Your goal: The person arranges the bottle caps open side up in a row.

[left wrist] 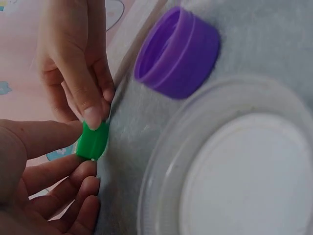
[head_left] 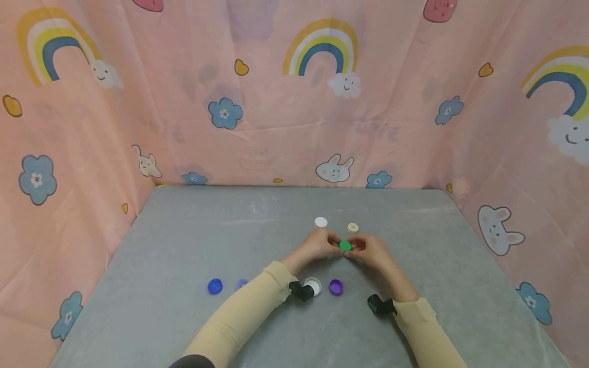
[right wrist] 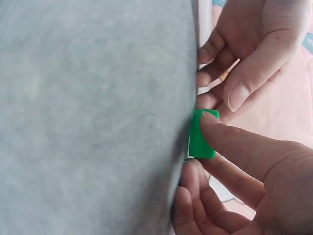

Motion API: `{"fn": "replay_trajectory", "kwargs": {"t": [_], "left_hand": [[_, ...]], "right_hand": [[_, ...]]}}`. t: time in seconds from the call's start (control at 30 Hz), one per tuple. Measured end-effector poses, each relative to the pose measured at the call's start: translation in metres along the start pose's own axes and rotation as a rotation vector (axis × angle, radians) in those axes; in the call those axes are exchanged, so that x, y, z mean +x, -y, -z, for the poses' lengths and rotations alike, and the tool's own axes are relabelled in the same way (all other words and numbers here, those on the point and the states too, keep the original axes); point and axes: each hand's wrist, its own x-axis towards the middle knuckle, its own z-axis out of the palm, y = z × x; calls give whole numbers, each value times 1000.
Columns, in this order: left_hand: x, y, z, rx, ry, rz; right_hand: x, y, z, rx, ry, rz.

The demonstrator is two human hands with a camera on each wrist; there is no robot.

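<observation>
A small round green cap is between the two hands, close over the far part of the table. My right hand pinches it, the thumb on its side and fingers behind and below, as the right wrist view shows. My left hand has its fingertips right at the cap's other edge; its thumb stands slightly off the cap there. Nearer the body, below the hands in the head view, lie a purple bottle cap and a clear-rimmed white lid. The left wrist view shows both close up.
Beyond the hands lie a white disc and a small patterned tan disc. On the left are a blue cap and a pale violet cap, partly hidden by the left sleeve. A pink printed curtain surrounds the grey table.
</observation>
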Motion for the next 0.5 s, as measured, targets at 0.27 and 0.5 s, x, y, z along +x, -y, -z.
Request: {"fn": "replay_trajectory", "kwargs": {"t": [0.27, 0.5], "left_hand": [[-11, -6, -1, -61, -27, -3], [-22, -12, 0, -69, -48, -80]], "right_hand": [[-10, 7, 3, 49, -11, 34], [-24, 14, 7, 72, -32, 61]]}}
